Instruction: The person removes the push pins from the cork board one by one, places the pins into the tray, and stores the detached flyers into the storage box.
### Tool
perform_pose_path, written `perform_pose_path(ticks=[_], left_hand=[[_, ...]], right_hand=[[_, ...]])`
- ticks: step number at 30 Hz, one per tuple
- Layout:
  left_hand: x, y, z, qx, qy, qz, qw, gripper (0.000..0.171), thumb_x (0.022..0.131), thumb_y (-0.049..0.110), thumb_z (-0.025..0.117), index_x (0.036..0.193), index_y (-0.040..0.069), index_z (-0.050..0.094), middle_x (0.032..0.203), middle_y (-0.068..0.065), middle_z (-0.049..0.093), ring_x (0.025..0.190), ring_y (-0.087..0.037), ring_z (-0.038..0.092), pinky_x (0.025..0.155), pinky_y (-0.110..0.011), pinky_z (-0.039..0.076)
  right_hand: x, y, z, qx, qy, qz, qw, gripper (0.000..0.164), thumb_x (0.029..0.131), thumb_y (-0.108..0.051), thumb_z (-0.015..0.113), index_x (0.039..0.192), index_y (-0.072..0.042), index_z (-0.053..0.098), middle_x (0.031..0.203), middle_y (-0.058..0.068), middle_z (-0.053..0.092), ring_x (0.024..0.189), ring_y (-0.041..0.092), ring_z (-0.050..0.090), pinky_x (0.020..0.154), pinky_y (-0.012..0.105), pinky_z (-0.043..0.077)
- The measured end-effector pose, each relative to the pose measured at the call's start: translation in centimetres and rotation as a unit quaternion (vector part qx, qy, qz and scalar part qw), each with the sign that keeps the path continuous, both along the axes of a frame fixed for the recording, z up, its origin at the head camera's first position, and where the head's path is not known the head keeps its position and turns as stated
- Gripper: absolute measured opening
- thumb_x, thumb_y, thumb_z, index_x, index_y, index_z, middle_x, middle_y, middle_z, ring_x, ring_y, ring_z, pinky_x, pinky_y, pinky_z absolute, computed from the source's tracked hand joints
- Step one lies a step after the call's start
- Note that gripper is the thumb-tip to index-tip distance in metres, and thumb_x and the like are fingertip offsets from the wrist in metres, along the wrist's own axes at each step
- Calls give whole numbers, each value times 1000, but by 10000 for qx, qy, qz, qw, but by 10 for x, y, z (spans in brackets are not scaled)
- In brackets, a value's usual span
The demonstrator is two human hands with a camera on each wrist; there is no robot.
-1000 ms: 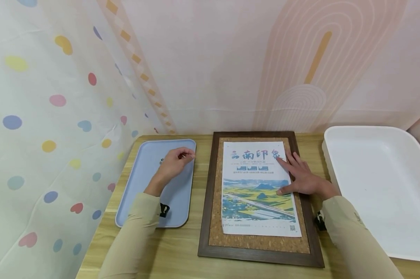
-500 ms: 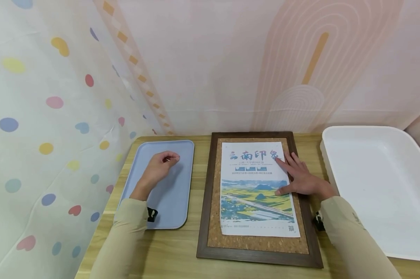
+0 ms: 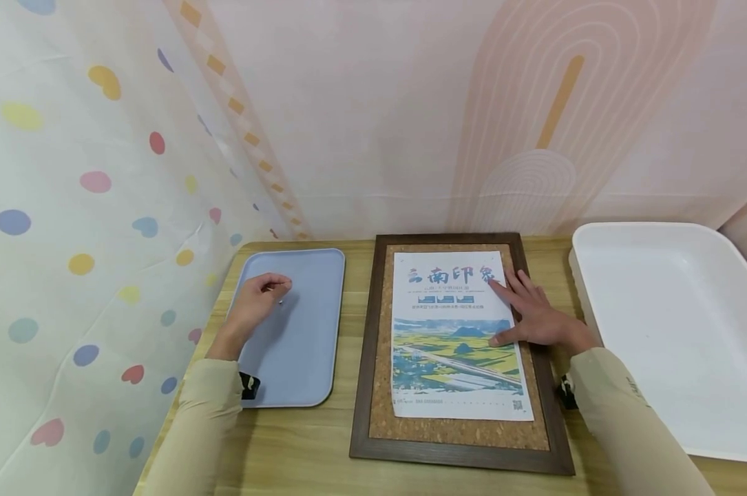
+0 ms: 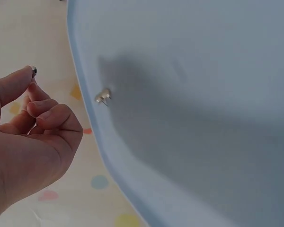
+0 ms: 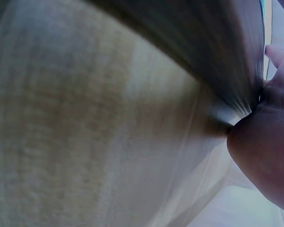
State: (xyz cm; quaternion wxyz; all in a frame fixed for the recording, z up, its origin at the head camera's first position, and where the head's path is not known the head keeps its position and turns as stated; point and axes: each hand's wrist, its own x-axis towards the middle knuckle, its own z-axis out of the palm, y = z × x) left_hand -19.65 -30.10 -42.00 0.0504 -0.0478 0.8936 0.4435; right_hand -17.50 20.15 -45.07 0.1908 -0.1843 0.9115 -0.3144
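My left hand (image 3: 255,306) is over the left part of the blue tray (image 3: 308,372), thumb and fingertip pinching a small metal thumbtack (image 4: 34,71). A little cluster of similar metal thumbtacks (image 4: 103,96) lies on the tray near its rim, points showing. My right hand (image 3: 537,320) rests with spread fingers on the right edge of a printed poster (image 3: 454,358). The poster lies flat on a cork board (image 3: 460,432) with a dark wooden frame (image 3: 463,452). Tiny dots show near the poster's top corners.
To the right stands a large white plastic tray (image 3: 664,331) with raised walls. The wooden tabletop (image 3: 311,448) shows between the blue tray and the board. A patterned cloth (image 3: 373,117) hangs behind, and a dotted one (image 3: 119,241) on the left.
My left hand has moved left across the blue tray, from near its right rim to its left part, fingertips still together. My right hand stays in place on the poster.
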Motion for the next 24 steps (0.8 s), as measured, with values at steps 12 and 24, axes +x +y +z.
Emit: perform_pose_path(ticks=[12, 24], left_hand=[[-1, -20, -9, -105, -420, 398, 9983, 33, 104, 22, 52, 124, -2, 62, 118, -15, 57, 102, -25, 51, 81, -28, 42], [-3, -30, -19, -260, -728, 752, 9942, 36, 104, 23, 50, 126, -4, 60, 123, -18, 56, 100, -24, 47, 82, -32, 38]], right_hand=[[0, 0, 1, -34, 22, 29, 10000, 118, 73, -50, 83, 160, -14, 13, 163, 20, -16, 147, 42, -24, 110, 69, -13], [-1, 0, 0, 28, 26, 28, 10000, 118, 73, -51, 82, 160, -13, 13, 163, 21, -14, 147, 42, -23, 110, 68, -12]])
